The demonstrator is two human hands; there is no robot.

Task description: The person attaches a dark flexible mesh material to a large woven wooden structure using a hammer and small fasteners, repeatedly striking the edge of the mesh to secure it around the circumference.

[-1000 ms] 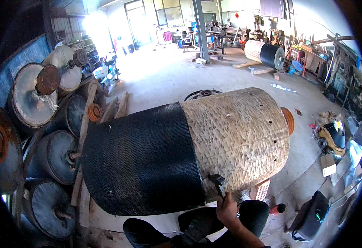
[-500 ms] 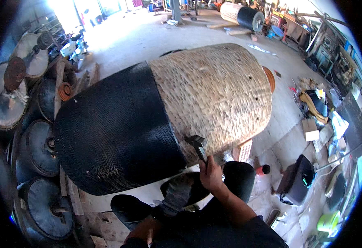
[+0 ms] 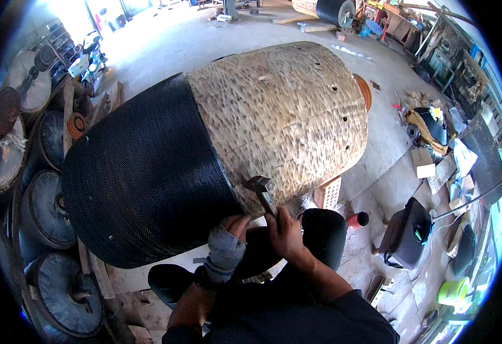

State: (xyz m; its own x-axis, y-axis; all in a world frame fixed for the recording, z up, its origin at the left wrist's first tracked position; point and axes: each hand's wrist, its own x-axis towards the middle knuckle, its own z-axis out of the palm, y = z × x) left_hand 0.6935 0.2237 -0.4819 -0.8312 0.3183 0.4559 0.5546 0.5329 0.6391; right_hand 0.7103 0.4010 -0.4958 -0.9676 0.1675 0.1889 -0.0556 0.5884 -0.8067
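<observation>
A large barrel-shaped drum lies on its side before me. Its left part is wrapped in a ridged black covering [image 3: 142, 172], while the right part is bare, pitted tan wood [image 3: 285, 114] with several dark holes. My right hand [image 3: 286, 234] is closed round the handle of a hammer [image 3: 258, 184], whose metal head is over the wood just right of the black covering's edge. My left hand [image 3: 228, 243], in a grey glove with bare fingertips, is at the drum's lower edge below that seam. Its fingers are curled together; what they hold, if anything, is hidden.
Round dark drum ends [image 3: 70, 292] and wooden beams [image 3: 85, 255] line the left. A perforated brick [image 3: 331, 192] stands by the drum's right underside. To the right are a red-and-black cylinder [image 3: 357, 220], a dark stool-like box [image 3: 406, 232], and a lime-green bucket [image 3: 453, 291].
My left hand has come up from my lap to the drum's lower edge beside the seam. The hammer stays in my right hand near the same seam. The whole view has shifted slightly.
</observation>
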